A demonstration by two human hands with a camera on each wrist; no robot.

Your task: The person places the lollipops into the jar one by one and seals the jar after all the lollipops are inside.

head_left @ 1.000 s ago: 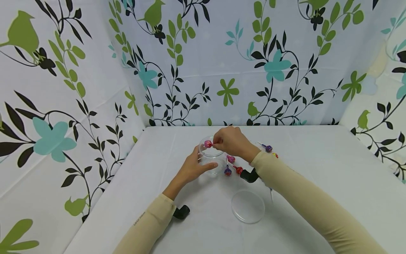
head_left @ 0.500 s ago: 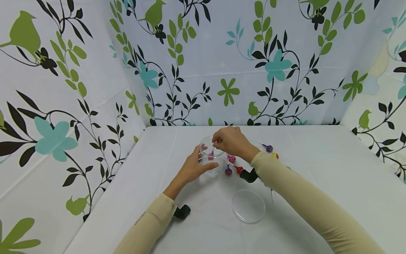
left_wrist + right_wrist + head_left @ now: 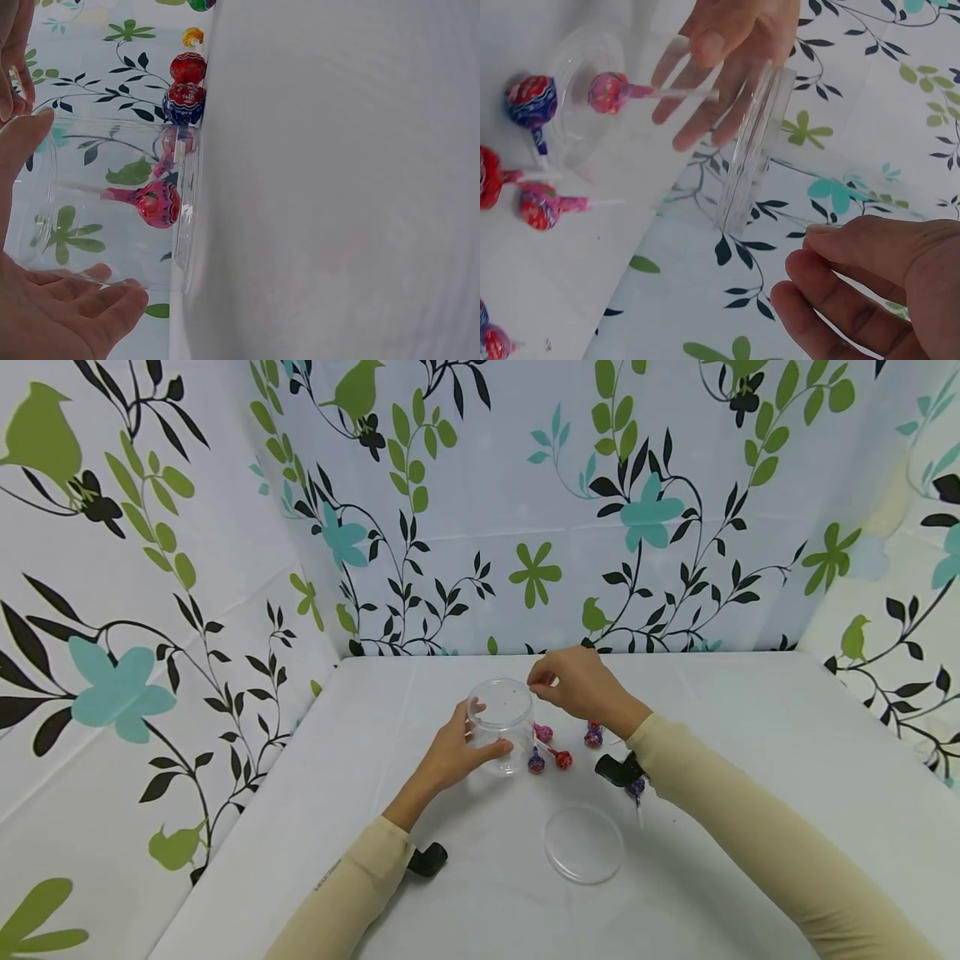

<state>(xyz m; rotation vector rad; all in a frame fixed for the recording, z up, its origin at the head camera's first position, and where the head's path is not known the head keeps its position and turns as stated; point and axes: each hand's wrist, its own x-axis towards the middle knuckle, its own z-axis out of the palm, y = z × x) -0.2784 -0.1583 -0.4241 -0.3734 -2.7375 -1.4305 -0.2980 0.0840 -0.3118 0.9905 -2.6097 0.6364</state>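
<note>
Jar [image 3: 501,727]: clear, round, open-mouthed, upright on far part of table [image 3: 480,893]. Likely light, stiff, slick plastic, easily tipped; best hold round wall, below rim. Left hand [image 3: 456,753]: gripping it, thumb and fingers round wall. Right hand [image 3: 581,685]: just right of rim, fingers loosely bent, nothing visible held. Pop [image 3: 157,204]: pink, inside, pale stick towards mouth; probably light, hard, brittle-headed; take by stick. Loose pops [image 3: 563,760]: red, blue, pink, right of jar. Lid [image 3: 584,846]: clear disc, nearer, lying flat.

A booth-like setting, patterned fabric [image 3: 495,493] on three sides of a white table [image 3: 487,893]
</note>
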